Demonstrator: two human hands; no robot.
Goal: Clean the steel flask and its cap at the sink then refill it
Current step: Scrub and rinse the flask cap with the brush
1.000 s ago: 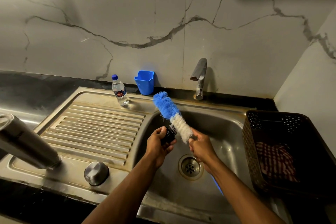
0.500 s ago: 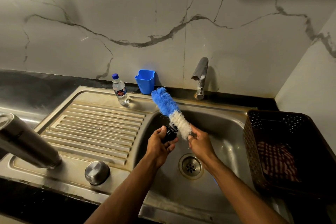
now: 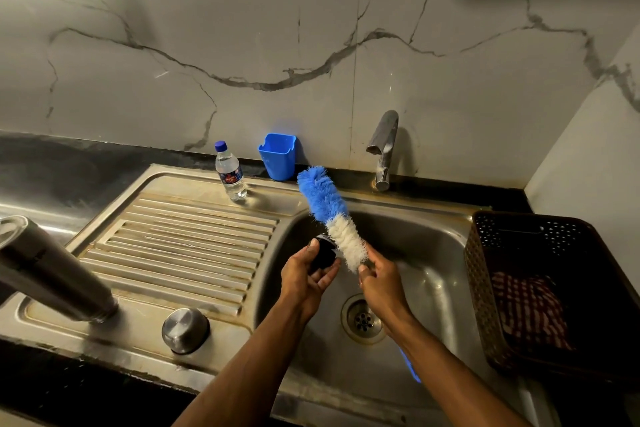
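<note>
Over the sink (image 3: 433,253), the left hand (image 3: 306,276) has its grip round the small black cap (image 3: 325,251). Just beside it, the right hand (image 3: 381,282) grips the brush (image 3: 332,215), white bristles touching the cap. The steel flask (image 3: 52,270) stands far left of both hands on the surface.

Lighting dim and warm. A soft round shadow falls on the marble wall (image 3: 311,28) at upper right. Dull glare streaks the sink (image 3: 433,253) basin and drainboard. Wide-angle distortion bends the edges; the flask (image 3: 52,270) at left looks stretched and soft.
</note>
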